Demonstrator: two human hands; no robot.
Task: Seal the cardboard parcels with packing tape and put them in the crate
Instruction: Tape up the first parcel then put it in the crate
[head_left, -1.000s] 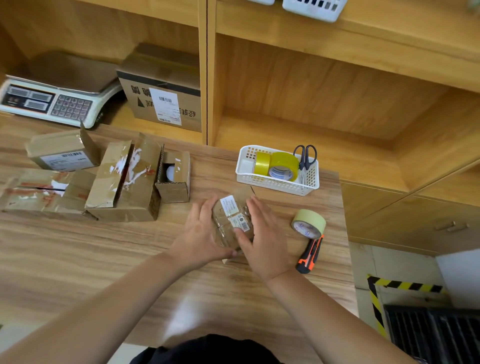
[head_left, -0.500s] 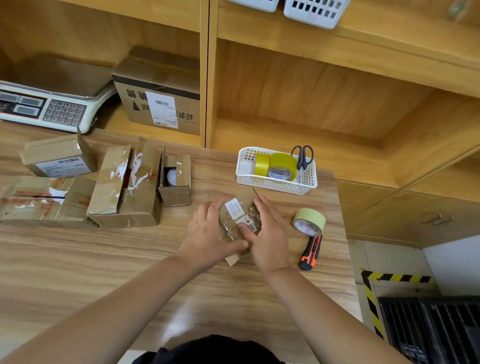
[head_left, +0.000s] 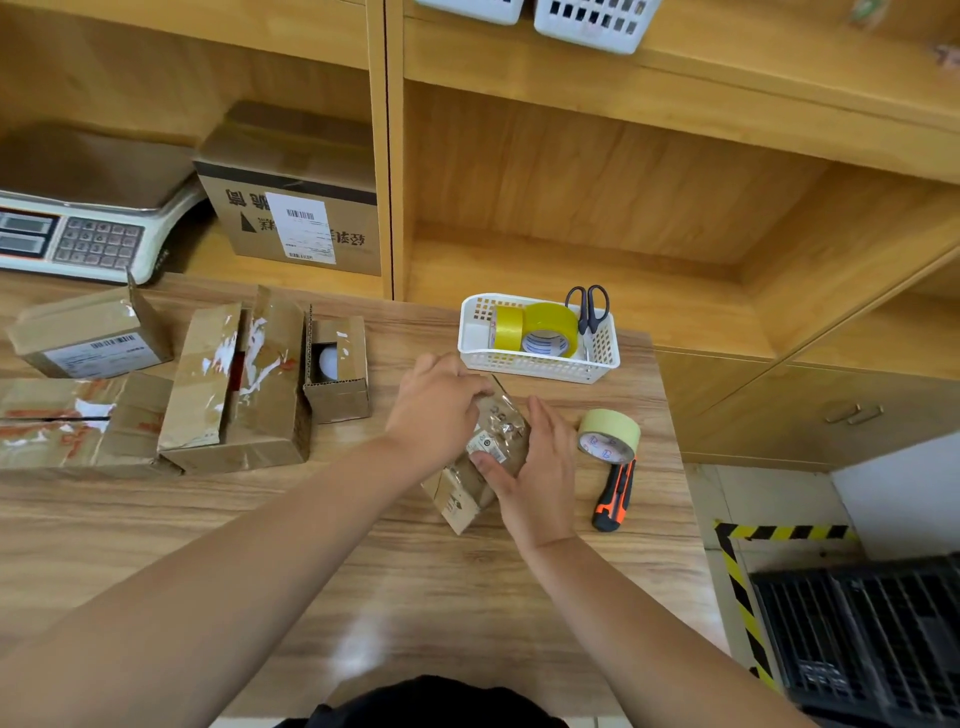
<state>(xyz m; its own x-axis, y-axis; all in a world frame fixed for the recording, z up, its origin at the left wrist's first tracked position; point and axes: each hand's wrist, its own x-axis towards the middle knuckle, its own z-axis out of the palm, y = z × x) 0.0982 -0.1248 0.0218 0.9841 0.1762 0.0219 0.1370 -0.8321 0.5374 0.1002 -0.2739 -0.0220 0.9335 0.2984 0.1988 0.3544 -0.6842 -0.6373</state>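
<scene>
Hands are pressing a small parcel (head_left: 480, 457) on the worktop (head_left: 363, 561): left hand (head_left: 436, 410) clamped over its top, right hand (head_left: 535, 473) gripping its side. Sealing looks under way; next, probably reaching for the tape roll (head_left: 609, 435) beside it, or the black crate (head_left: 857, 639) at lower right.

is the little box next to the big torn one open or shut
Open. The small brown cardboard box beside the large torn cardboard box has its flap raised, and a white round object shows inside.
</scene>
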